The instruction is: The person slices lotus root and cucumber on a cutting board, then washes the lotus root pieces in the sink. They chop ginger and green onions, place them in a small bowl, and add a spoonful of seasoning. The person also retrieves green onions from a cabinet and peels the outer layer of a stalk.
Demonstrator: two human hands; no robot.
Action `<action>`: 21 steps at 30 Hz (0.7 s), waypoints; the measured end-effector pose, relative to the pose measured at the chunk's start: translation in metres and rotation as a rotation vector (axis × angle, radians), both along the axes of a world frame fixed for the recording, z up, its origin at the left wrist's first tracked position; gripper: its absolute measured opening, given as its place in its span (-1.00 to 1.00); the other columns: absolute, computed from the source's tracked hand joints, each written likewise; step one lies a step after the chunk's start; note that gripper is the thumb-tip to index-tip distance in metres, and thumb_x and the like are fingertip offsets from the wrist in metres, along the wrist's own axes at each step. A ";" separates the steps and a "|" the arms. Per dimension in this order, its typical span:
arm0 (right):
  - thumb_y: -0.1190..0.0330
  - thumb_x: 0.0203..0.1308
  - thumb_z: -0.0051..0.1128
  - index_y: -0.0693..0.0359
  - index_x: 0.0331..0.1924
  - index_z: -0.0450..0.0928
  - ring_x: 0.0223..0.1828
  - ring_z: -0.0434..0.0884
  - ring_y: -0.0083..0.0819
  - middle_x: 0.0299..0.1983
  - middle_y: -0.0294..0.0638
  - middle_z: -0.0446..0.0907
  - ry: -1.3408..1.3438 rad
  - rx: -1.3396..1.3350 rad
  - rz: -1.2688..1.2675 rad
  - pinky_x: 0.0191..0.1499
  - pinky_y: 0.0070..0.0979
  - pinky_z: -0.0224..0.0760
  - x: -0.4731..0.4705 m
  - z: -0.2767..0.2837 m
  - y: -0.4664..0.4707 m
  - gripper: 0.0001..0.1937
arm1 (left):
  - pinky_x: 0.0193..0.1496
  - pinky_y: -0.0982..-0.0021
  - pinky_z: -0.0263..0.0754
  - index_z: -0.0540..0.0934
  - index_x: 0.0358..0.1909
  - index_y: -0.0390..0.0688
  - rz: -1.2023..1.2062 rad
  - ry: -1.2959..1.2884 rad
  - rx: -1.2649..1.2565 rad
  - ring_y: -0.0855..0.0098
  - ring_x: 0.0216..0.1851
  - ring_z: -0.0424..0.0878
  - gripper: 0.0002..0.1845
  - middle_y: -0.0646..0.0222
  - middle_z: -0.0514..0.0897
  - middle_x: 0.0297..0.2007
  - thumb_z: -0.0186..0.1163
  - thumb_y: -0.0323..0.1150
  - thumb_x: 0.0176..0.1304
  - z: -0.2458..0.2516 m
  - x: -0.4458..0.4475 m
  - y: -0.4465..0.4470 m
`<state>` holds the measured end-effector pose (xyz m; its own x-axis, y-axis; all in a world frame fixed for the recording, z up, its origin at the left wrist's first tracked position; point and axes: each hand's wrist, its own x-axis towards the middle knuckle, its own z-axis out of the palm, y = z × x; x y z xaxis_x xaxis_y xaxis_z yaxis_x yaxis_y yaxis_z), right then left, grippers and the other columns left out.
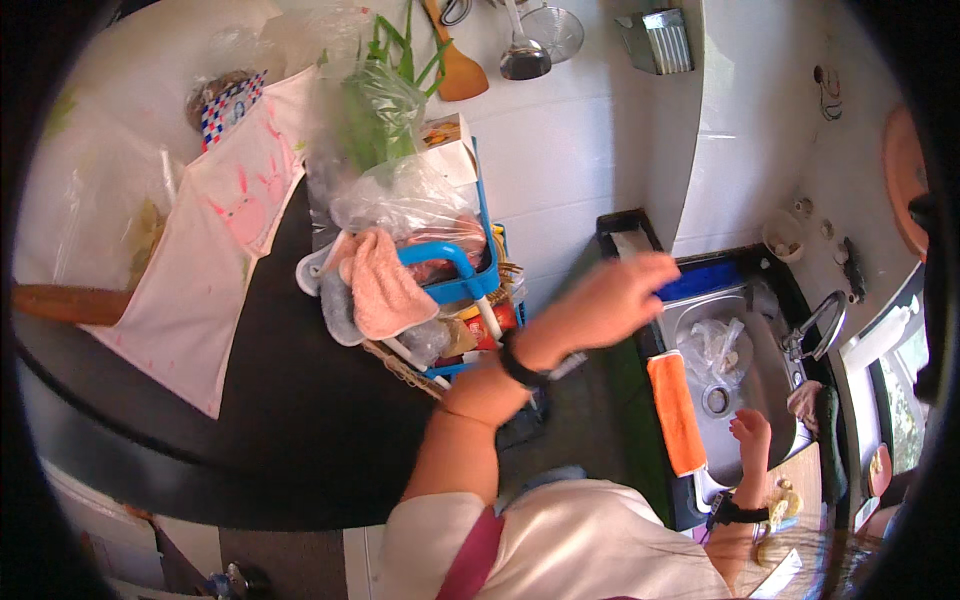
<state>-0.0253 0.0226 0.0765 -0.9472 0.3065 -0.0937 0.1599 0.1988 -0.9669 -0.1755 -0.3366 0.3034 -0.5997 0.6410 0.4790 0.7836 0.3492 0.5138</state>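
My left hand (604, 300), a black band on its wrist, is blurred in mid-air between the blue-framed rack (457, 289) and the sink (686, 315); it holds nothing visible, thumb apart from the fingers. Over the sink's near part is my right hand (752, 435), wearing a dark watch, its fingers loosely bent and apart with nothing seen in them. A clear plastic bag (716, 349) lies in the basin beside the drain (716, 400). An orange cloth (677, 412) hangs over the sink's left edge. Pink (386, 289) and grey (341, 307) cloths hang on the rack.
A curved faucet (821, 322) stands right of the basin. Peeled-looking pieces (784, 502) lie on a wooden board (810, 469) near my right forearm. On the black counter (300, 390) are a pink-patterned cloth (202, 277) and bagged green leaves (375, 120). Utensils, including a ladle (525, 60), hang above.
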 end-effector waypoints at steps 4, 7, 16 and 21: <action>0.52 0.02 0.07 0.39 -0.23 0.50 -0.47 0.55 -0.54 -0.45 -0.20 0.58 0.033 -0.033 0.055 -0.41 -0.64 0.38 -0.014 0.009 -0.014 -0.81 | -0.01 0.29 0.39 0.49 -0.04 -0.23 0.525 0.251 -0.060 0.22 -0.08 0.54 -0.70 0.12 0.58 -0.11 0.03 -0.41 0.18 0.122 -0.037 -0.087; 0.53 0.02 0.07 0.39 -0.24 0.51 -0.47 0.55 -0.53 -0.45 -0.20 0.58 0.055 -0.055 0.084 -0.40 -0.64 0.38 -0.023 0.012 -0.025 -0.81 | -0.06 0.14 0.39 0.56 -0.25 -0.28 0.846 0.751 -0.479 0.06 -0.18 0.53 -0.79 0.05 0.59 -0.25 0.01 -0.45 0.11 0.185 -0.086 -0.137; 0.53 0.01 0.05 0.40 -0.25 0.51 -0.47 0.56 -0.52 -0.45 -0.18 0.58 0.009 -0.015 0.090 -0.41 -0.63 0.40 -0.022 0.013 -0.028 -0.81 | -0.27 0.15 0.44 0.56 -0.48 -0.29 0.964 0.412 -0.821 0.01 -0.29 0.54 -0.89 0.06 0.60 -0.38 0.09 -0.50 -0.06 0.189 -0.115 -0.219; 0.54 0.01 0.05 0.40 -0.25 0.51 -0.47 0.56 -0.52 -0.46 -0.18 0.59 0.015 -0.059 0.091 -0.41 -0.63 0.39 -0.027 0.011 -0.027 -0.81 | -0.21 0.17 0.48 0.60 -0.36 -0.31 1.223 0.028 -1.053 0.00 -0.21 0.57 -0.80 -0.01 0.60 -0.25 0.13 -0.45 -0.06 0.177 -0.122 -0.231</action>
<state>-0.0527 -0.0039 0.0873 -0.9724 0.2133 -0.0949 0.1296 0.1549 -0.9794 -0.2974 -0.5681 0.4807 -0.9718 -0.1562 0.1767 -0.2109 0.9107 -0.3551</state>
